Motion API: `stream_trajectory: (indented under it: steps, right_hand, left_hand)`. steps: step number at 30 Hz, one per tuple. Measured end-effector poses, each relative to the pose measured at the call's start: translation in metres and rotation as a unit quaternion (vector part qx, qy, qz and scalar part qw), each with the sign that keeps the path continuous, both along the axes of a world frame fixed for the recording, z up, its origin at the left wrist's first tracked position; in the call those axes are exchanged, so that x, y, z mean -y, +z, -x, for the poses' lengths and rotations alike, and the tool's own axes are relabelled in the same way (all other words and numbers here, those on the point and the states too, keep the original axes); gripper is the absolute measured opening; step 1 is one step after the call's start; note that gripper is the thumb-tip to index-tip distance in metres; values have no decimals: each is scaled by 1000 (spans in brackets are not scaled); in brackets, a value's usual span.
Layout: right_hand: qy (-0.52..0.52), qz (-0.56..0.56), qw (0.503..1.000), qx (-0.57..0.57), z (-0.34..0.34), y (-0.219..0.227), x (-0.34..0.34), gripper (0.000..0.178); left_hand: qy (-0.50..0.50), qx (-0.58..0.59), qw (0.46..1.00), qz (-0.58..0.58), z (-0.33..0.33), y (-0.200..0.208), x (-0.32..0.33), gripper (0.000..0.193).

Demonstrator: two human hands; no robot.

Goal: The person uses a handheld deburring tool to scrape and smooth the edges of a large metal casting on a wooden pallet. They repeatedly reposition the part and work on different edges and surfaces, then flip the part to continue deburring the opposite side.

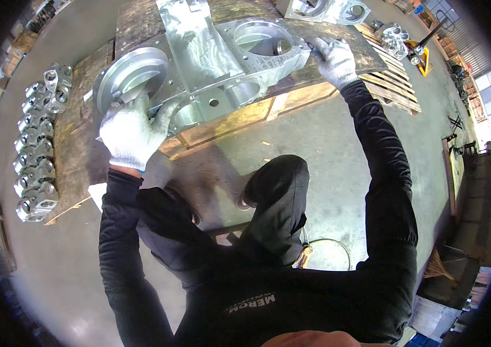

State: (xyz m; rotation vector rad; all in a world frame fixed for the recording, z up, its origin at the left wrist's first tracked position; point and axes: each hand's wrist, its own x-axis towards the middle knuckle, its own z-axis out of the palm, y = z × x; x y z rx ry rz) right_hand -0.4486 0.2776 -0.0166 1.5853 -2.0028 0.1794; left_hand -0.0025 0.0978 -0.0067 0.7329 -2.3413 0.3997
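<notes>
A large silver metal casting, with round openings at both ends and a raised block in its middle, lies across a dark wooden-topped bench. My left hand, in a white knit glove, grips its near left end beside the round flange. The thumb stands apart from the fingers, whose tips are partly hidden by the metal. At the casting's right end, my gloved right hand has its fingers closed on the corner. A second silver casting sits farther back on the bench.
Rows of smaller metal castings line the left side by a wooden board. On the right are a slatted pallet, more castings and a yellow pallet jack. A thin hose loops on the floor near my legs.
</notes>
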Motion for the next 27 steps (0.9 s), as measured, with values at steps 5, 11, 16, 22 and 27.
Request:
stream_trajectory:
  steps: [5, 11, 16, 22, 27]
  right_hand:
    - [13, -2, 1000, -24, -18, 8, -30, 24]
    - [-85, 16, 992, 95, -56, -8, -63, 30]
    - [-107, 104, 962, 231, -81, -18, -55, 33]
    - [-165, 78, 968, 173, -93, -8, -27, 32]
    - [-197, 74, 964, 164, -94, -13, -17, 29]
  left_hand:
    - [-2, -14, 1000, -4, -1, 1, -2, 55]
    - [23, -4, 1000, -15, -2, -2, 1, 56]
    - [-12, -45, 999, -1, -2, -6, 3, 56]
    - [-31, -73, 997, 6, -1, -10, 7, 58]
    - [-41, -74, 996, 40, -2, -9, 9, 57]
